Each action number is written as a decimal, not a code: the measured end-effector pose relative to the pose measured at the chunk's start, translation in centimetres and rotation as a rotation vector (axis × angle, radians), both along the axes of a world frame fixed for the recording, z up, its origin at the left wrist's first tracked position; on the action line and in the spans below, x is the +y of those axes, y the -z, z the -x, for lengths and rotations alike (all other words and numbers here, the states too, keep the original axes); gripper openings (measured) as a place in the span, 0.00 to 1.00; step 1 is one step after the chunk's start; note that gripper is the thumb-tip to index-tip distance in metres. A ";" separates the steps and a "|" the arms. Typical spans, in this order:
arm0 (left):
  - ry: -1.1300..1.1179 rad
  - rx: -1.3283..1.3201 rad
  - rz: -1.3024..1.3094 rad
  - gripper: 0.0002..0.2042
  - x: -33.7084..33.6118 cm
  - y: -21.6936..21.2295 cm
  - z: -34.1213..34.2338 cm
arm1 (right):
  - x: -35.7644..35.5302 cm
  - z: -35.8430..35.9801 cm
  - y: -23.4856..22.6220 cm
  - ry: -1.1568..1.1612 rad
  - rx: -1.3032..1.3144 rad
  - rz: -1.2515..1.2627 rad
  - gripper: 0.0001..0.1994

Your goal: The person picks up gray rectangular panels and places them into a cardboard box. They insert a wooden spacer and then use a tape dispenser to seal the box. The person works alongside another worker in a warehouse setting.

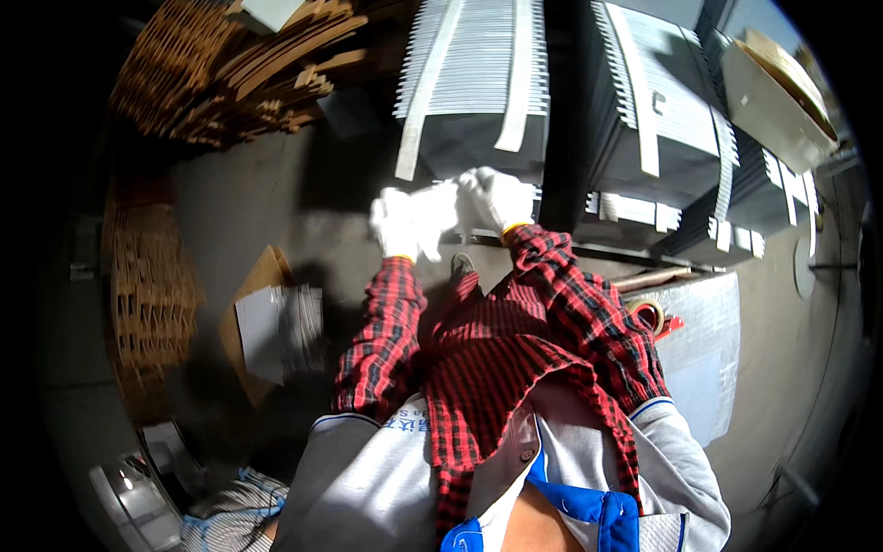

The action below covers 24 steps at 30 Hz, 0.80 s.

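A strapped stack of ribbed grey panels stands just beyond my fingers, two pale strips running down it. Brown slatted cardboard is piled well ahead and to their left. Nearer my body and to their right sits a pale wrapped block. My left hand and right hand, white-gloved, are close together, fingers bent; blurred white lies between them, and I cannot tell whether they grip anything. Right of them, nearer me, is a tape roll.
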<state>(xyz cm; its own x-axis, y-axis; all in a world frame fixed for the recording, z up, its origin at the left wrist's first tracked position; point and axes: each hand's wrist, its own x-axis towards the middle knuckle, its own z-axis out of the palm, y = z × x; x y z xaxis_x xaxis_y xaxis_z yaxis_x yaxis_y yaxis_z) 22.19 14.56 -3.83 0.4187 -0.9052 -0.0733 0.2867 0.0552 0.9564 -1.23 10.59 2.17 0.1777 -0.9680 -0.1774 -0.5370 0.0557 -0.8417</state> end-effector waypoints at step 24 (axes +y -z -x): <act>0.025 0.259 -0.520 0.18 13.9 -2.8 -13.3 | -9.1 -26.2 1.3 -0.415 -0.030 -0.077 0.17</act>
<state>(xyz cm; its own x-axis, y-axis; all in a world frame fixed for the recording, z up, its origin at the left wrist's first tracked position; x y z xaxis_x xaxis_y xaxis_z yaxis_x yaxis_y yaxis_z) 35.52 28.45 -1.04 0.3072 -0.7320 -0.6081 0.5103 -0.4127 0.7545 24.93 1.45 0.89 0.5562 -0.7972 -0.2347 -0.5021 -0.0973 -0.8593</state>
